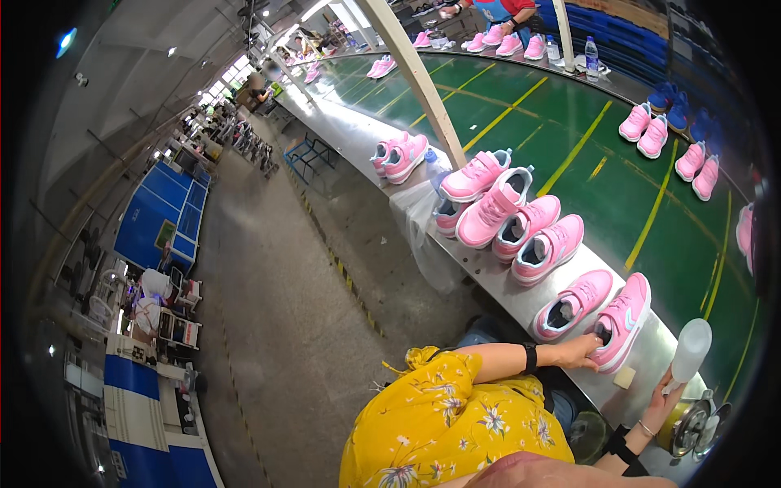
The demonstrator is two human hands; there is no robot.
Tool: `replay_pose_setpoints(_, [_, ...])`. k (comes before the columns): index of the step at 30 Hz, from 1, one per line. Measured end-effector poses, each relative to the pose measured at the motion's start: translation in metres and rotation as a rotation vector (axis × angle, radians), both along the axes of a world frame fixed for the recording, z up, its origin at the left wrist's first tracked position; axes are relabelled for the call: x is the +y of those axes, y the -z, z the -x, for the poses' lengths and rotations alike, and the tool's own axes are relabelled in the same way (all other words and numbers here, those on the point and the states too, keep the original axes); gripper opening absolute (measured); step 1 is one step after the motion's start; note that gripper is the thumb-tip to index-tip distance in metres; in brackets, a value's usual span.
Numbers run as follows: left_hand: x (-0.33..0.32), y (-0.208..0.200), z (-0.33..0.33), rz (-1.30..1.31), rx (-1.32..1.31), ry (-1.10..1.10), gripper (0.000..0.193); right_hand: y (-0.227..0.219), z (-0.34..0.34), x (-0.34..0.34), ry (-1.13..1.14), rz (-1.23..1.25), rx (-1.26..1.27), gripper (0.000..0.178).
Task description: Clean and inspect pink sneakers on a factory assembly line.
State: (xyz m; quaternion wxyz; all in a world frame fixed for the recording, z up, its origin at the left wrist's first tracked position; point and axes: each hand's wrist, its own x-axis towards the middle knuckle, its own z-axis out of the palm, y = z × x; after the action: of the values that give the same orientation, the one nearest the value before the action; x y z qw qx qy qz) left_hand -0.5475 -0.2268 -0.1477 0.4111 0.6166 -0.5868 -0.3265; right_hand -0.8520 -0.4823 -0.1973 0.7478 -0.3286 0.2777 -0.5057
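My left hand (579,351) is closed on the heel of a pink sneaker (625,317), which stands tilted on the metal ledge with its toe pointing away. My right hand (661,403) grips a whitish translucent plastic bottle (692,348) near the ledge's right end. Just left of the held shoe lies a second pink sneaker (576,302), apart from my fingers. A small cream-coloured block (624,377) rests on the metal between my hands. Farther left, several more pink sneakers (547,248) stand close together, some leaning on others.
Beyond the ledge runs a green conveyor belt (561,138) with yellow lines, carrying pairs of pink sneakers (643,130). A slanted white post (419,77) rises from the ledge. Round metal containers (691,427) stand by my right wrist. Across the belt, a person (496,12) handles shoes.
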Motion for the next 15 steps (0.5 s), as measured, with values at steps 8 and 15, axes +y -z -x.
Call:
replay_pose_setpoints(8, [0.004,0.015,-0.003,0.079,0.027,-0.006,0.063,-0.148,-0.032,0.033,0.569,0.052,0.660,0.054])
replay_pose_setpoints(15, [0.006,-0.006,-0.005,-0.014,0.073,0.032,0.061,-0.179,-0.017,0.042,0.717,0.555,1.321,0.044])
